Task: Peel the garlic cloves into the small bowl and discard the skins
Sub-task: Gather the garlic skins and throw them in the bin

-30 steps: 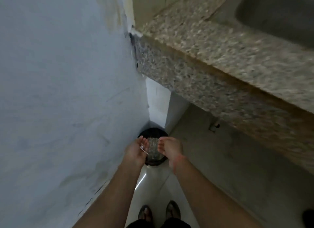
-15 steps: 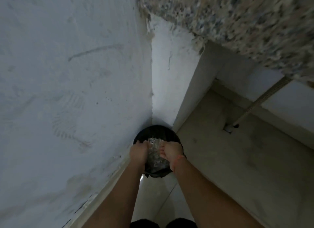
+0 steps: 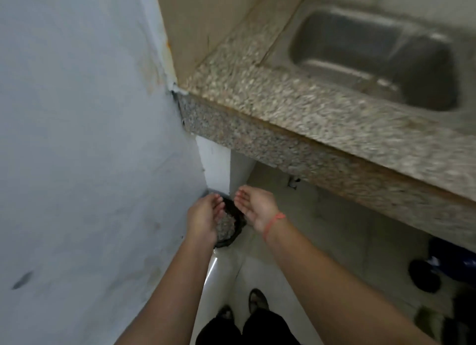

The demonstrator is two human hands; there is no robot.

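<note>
Stage: discarding skins, seemingly the last step | left hand (image 3: 204, 218) and right hand (image 3: 253, 207) above the bin (image 3: 233, 237), both grips released, no skins seen in them | bowl and cloves not visible

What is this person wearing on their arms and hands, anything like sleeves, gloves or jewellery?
No gloves: the left hand and the right hand are bare, and no rings show. No sleeve reaches the left forearm or the right forearm. A thin red-orange string bracelet circles the right wrist; the left wrist wears nothing.
</note>
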